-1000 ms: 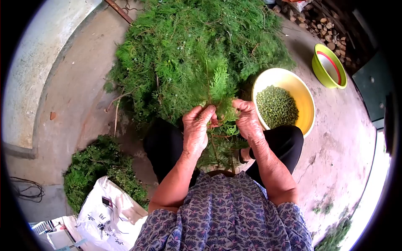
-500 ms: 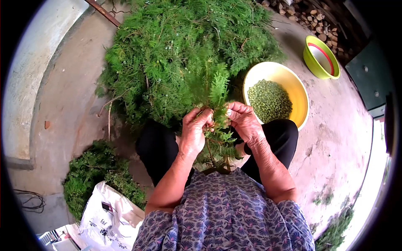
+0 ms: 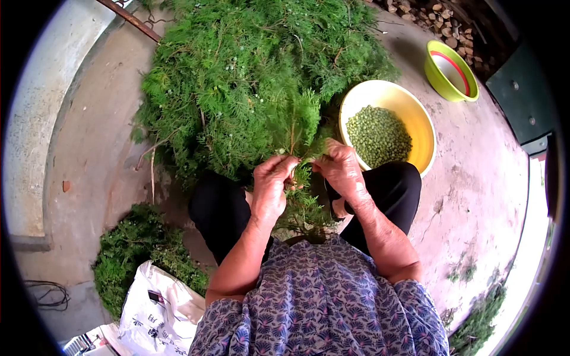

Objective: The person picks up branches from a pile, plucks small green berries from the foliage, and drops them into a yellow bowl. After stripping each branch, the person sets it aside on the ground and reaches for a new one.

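Observation:
An evergreen branch (image 3: 293,129) with flat, feathery leaves stands up between my hands, its lower part hanging between my knees. My left hand (image 3: 271,185) is closed round its stem, thumb and forefinger pinched together. From the right side, my right hand (image 3: 344,173) pinches a side sprig of the same branch; whether a small cone is between those fingertips is hidden. Just beyond my right hand, a yellow basin (image 3: 423,133) holds a heap of small green cones (image 3: 378,135). A large pile of cut evergreen branches (image 3: 237,77) lies in front of me.
A smaller heap of greenery (image 3: 127,252) lies at lower left beside a white sack (image 3: 157,314). At the upper right stand a lime-green basin (image 3: 442,80) and stacked firewood (image 3: 454,29). More sprigs (image 3: 481,320) lie at lower right. A dark cable (image 3: 50,296) is coiled at far left.
My right hand has shifted slightly left and turned, its fingertips now closer to my left hand. The branch is still in my left hand. The whole view has shifted a little.

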Tool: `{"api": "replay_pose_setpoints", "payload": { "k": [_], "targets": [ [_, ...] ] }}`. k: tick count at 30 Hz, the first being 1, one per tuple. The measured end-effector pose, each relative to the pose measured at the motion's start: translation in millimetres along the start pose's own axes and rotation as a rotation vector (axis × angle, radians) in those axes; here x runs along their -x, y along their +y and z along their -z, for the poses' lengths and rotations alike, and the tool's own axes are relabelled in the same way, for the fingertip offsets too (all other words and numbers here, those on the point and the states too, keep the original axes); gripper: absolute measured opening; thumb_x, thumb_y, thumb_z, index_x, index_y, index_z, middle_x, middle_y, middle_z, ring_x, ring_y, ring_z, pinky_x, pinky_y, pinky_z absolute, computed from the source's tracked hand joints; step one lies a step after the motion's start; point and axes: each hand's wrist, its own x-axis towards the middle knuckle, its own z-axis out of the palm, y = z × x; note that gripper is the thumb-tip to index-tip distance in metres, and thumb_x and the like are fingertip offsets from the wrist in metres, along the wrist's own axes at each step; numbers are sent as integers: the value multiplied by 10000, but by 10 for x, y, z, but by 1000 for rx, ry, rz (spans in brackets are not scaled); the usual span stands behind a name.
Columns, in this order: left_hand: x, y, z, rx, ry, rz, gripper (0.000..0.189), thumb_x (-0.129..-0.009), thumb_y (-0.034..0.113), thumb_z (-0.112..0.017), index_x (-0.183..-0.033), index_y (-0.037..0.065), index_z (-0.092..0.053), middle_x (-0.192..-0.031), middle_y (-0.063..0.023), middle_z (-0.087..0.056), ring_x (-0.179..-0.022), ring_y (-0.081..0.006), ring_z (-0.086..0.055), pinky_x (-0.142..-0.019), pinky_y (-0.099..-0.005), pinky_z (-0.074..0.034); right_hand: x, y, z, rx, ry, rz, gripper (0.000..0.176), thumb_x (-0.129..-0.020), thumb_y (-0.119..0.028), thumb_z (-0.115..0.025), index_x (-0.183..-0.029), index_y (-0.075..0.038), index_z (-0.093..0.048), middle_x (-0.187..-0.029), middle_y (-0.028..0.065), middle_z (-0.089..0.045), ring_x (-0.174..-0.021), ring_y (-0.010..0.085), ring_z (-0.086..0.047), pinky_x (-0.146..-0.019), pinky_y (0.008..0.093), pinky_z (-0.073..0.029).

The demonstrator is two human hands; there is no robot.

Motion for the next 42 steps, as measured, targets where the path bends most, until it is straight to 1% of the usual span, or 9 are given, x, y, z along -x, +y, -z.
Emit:
{"api": "replay_pose_setpoints", "payload": {
  "k": [3, 12, 16, 18, 21, 27, 29, 33, 42],
  "targets": [
    [94, 23, -123, -41, 98, -56, 79, -845, 59, -584, -862, -1, -632, -632, 19, -518, -518, -56, -458, -416, -215, -407, -18, 35, 34, 380, 245, 293, 192, -725, 45, -596, -907, -15, -611, -764, 105, -605, -636, 208, -593, -587, 299, -486],
    [100, -93, -147, -342, 85, -196, 149, -811, 47, -632, -921, -53, -627, -665, -3, -555, -551, -51, -477, -483, -187, -388, -251, 329, 1080, 1233, 712, 187, 304, -721, 62, -612, -1013, -26, -620, -983, 135, -619, -839, 254, -615, -732, 319, -518],
    [110, -155, -202, -460, 77, -211, 172, -807, 44, -637, -943, -59, -625, -688, -4, -565, -577, -47, -484, -492, -191, -387, -57, -316, 725, 217, 186, 81, 191, -748, 33, -629, -904, -68, -674, -865, 75, -656, -803, 173, -621, -695, 256, -511],
    [109, -179, -220, -588, 55, -311, 141, -805, 26, -625, -926, -47, -627, -686, -4, -560, -585, -45, -480, -491, -194, -382, -68, -296, 407, 194, -7, 463, 228, -718, -10, -656, -938, -69, -663, -883, 74, -648, -752, 199, -636, -698, 286, -540],
    [143, -132, -206, -661, -45, -355, 113, -800, 0, -604, -906, -33, -627, -682, -10, -561, -586, -50, -484, -499, -200, -388, 16, -284, 128, 368, -198, 287, 266, -759, -162, -640, -1012, -83, -623, -841, 127, -593, -708, 287, -614, -601, 362, -504],
    [115, -238, -126, -554, -24, -322, 142, -812, -5, -584, -944, -34, -628, -710, -35, -598, -592, -66, -499, -521, -208, -412, -19, -90, -27, 179, -64, 291, 116, -815, -116, -590, -892, -33, -612, -733, 94, -587, -608, 222, -578, -525, 318, -470],
    [131, -186, -150, -517, 12, -286, 152, -816, 3, -587, -956, -40, -627, -706, -38, -601, -589, -67, -500, -518, -207, -411, -21, -122, 34, -431, -91, -280, 112, -865, -117, -549, -868, -22, -609, -662, 30, -561, -535, 108, -490, -470, 241, -412],
    [125, -170, -154, -502, -16, -312, 192, -812, 59, -628, -962, -60, -623, -685, -42, -593, -565, -73, -494, -507, -202, -401, -52, -137, 203, -1047, 4, -496, 215, -892, -247, -532, -873, -36, -568, -551, -22, -422, -417, 67, -351, -367, 220, -272],
    [-74, 270, 204, 41, 178, -183, 208, -835, 133, -593, -969, -26, -588, -683, -67, -578, -523, -143, -524, -501, -307, -487, -269, 787, 1276, 383, 576, -163, 526, -767, -52, -602, -1268, -100, -450, -951, 139, -631, -806, 221, -603, -710, 296, -498]
  ]
}}
